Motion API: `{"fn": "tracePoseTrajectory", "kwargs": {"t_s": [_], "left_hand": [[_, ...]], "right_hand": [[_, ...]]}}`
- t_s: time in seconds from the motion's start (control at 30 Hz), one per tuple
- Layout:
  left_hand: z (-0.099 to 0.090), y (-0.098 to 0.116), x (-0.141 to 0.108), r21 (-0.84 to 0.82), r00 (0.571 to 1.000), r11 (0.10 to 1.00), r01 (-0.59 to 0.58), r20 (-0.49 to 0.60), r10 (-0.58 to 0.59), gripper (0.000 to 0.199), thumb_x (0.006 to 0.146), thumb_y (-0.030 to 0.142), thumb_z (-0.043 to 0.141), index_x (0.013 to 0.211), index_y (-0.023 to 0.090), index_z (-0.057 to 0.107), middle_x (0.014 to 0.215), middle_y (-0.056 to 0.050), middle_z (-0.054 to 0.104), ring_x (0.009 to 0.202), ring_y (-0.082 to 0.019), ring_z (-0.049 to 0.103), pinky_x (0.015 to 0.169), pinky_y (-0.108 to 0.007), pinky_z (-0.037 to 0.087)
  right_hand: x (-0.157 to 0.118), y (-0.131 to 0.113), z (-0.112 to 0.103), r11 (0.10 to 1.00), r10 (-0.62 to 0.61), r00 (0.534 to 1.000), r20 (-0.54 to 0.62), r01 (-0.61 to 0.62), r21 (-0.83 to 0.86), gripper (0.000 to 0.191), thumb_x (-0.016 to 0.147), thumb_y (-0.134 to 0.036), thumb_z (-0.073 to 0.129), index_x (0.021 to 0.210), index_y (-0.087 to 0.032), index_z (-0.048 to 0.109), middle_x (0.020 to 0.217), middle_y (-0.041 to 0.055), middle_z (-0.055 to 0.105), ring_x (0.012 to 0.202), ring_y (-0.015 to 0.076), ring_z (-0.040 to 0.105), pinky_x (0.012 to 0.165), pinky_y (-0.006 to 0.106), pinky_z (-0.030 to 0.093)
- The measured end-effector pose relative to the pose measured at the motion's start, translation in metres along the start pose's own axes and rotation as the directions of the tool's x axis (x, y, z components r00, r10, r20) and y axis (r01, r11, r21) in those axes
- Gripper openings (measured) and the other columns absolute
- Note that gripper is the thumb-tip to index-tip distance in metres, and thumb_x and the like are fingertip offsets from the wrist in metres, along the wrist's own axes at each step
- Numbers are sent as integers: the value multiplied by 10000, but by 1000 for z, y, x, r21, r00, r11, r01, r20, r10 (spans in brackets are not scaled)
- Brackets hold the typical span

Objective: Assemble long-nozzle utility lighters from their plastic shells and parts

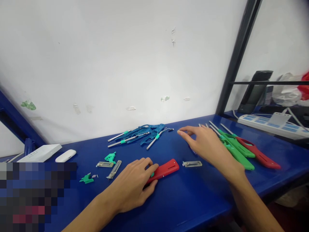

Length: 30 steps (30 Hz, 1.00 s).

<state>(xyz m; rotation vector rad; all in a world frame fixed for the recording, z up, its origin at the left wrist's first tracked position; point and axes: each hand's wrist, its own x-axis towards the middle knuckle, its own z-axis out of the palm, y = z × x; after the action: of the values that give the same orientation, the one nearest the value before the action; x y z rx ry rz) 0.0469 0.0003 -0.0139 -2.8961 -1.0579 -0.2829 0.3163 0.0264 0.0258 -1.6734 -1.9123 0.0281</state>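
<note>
A white box (41,153) lies near a rounded white case (65,156), and a power strip (257,122) sits past a black post (238,56).

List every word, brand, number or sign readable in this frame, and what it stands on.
No text can be read anywhere in this picture.
White box: faint marks on top, too small and blurred to read.
White power strip: blue panels, any print too small to read.
Red casing in the left hand: no lettering made out.
Pixelated patch, lower left: nothing legible.
</note>
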Motion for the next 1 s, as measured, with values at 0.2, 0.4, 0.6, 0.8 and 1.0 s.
{"fn": "tracePoseTrajectory", "kwargs": {"t_s": [0.2, 0.4, 0.6, 0.8, 1.0], "left_hand": [[6, 4, 1, 131, 990, 986, -98, -87, 110, 329, 982, 214, 543, 1303, 166, 592, 1103, -94, 648, 920, -276, 657, 790, -469, 589], [4, 8, 0, 322, 925, 927, -192, -256, 280, 365, 1014, 142, 492, 1375, 160, 546, 1121, -109, 673, 923, -278, 635, 779, -439, 551], [-7, 7, -3, 387, 785, 901, -197, -488, 382, 328, 1046, 85, 454, 1312, 207, 603, 1062, -60, 702, 806, -168, 596, 708, -302, 461], [2, -7, -2, 275, 811, 961, -10, -560, 169, 501, 1025, 178, 579, 1501, 212, 425, 1119, -83, 694, 947, -204, 652, 841, -325, 500], [4, -27, 1, 234, 884, 957, 172, -465, -45, 151, 991, 289, 618, 875, 192, 609, 679, 11, 651, 536, -186, 616, 512, -289, 402]], "right_hand": [[-11, -8, -7, 960, -218, 935, 281, 152, 236, 458, 940, -644, 604, 1323, -399, 652, 1330, -55, 696, 1243, 230, 621, 1061, 364, 446], [-16, -9, -4, 906, -397, 745, 536, 224, 359, 769, 796, -667, 765, 1485, -472, 486, 1231, -60, 727, 1209, 234, 608, 980, 318, 470], [-17, -18, -12, 870, -478, 704, 526, 296, 394, 324, 998, -517, 587, 1270, -363, 671, 1100, -47, 745, 966, 186, 653, 900, 301, 446], [-18, -24, -19, 834, -528, 713, 461, 336, 437, 294, 1057, -391, 509, 1295, -320, 666, 943, -46, 746, 799, 152, 661, 789, 260, 479], [-17, -16, -13, 835, -524, 763, 378, 374, 403, 477, 1052, -274, 492, 1505, -422, 487, 1439, -29, 616, 1297, 203, 570, 1110, 348, 402]]}}
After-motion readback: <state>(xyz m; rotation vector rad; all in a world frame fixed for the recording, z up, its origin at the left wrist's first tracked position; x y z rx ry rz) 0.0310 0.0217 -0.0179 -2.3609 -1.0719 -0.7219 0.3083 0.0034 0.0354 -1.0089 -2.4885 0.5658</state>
